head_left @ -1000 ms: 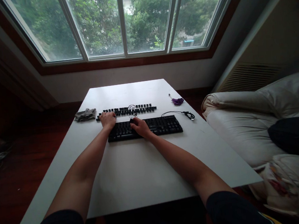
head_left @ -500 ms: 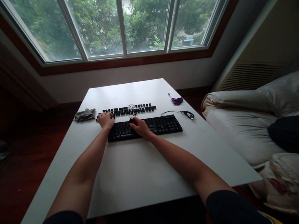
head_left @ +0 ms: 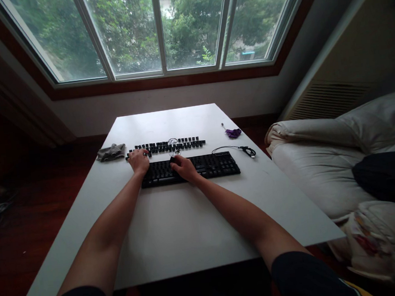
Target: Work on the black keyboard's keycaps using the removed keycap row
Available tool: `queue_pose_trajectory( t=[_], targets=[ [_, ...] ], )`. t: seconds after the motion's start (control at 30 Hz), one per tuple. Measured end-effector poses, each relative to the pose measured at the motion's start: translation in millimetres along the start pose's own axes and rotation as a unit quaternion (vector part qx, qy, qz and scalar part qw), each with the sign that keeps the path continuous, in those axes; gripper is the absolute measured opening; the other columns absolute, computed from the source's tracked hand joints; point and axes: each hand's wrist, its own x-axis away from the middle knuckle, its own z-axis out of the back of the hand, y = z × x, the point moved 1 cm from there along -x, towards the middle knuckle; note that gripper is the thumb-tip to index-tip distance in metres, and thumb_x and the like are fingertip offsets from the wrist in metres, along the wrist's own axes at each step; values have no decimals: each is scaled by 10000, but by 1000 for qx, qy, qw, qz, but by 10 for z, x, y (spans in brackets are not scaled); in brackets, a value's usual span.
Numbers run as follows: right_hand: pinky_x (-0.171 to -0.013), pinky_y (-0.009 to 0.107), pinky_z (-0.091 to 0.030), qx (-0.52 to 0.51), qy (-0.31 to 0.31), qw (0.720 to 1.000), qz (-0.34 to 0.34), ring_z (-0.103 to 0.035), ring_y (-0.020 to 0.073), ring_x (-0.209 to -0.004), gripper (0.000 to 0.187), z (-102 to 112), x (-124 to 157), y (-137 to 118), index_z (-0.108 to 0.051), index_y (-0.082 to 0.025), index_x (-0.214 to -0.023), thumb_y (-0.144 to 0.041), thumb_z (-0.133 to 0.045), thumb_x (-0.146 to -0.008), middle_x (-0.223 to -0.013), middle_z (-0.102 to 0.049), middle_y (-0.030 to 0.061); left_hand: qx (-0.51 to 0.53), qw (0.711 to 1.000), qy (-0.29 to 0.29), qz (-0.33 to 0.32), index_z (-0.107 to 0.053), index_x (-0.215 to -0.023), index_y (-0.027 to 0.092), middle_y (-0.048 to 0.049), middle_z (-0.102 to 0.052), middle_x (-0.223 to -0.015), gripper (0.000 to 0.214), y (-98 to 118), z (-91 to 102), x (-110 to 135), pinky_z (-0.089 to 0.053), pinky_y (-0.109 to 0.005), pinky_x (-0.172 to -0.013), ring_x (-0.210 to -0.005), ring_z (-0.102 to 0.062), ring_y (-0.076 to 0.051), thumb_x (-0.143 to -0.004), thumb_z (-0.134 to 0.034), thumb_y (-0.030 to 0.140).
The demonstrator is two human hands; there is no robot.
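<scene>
A black keyboard (head_left: 208,165) lies across the middle of the white table (head_left: 178,230). Behind it runs a row of loose black keycaps (head_left: 176,145). My left hand (head_left: 138,161) rests at the keyboard's far left corner, by the left end of that row. Its fingers are curled down over something I cannot make out. My right hand (head_left: 185,167) sits on the keyboard's upper middle, fingertips pinched together on a small dark keycap (head_left: 174,159). A thin wire tool (head_left: 173,141) lies among the loose keycaps.
A grey cloth (head_left: 111,152) lies at the table's left edge. A purple item (head_left: 234,133) and a black cable with a plug (head_left: 245,150) lie at the right. A white sofa (head_left: 329,162) with a dark cushion stands to the right, and windows are behind.
My left hand has slid slightly left and toward me along the keycap row. My right hand has stayed on the keyboard.
</scene>
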Motion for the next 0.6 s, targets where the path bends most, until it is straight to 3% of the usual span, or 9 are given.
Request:
queue_pose_trajectory(
  t=[0.27,0.43,0.6],
  targets=[
    [-669,266,-419,5,1,1000,-1,-565,164,-671,189,7,-6,-14,-627,-219,-886,-401,-589,-853,-736,-655,-7,90,996,0,-23,-703,-1054,219,-68,-712,-1110,290,-160,147,213,-420,-399,-1029,-1071,-597,-256,-896,-461,213],
    [-658,263,-415,4,0,1000,4,-563,161,-666,184,3,-3,-27,-626,-220,-883,-397,-585,-855,-728,-646,-12,121,991,-18,-49,-696,-1082,222,-62,-713,-1140,269,-217,128,383,-425,-408,-1039,-1101,-596,-266,-905,-503,285],
    [-667,269,-427,13,0,1000,-1,-562,163,-663,190,-4,0,-25,-631,-223,-892,-404,-586,-854,-732,-653,-11,136,988,-34,-71,-672,-1031,219,-55,-702,-1208,244,-253,71,331,-387,-408,-1092,-1199,-556,-256,-933,-466,305]
  ],
)
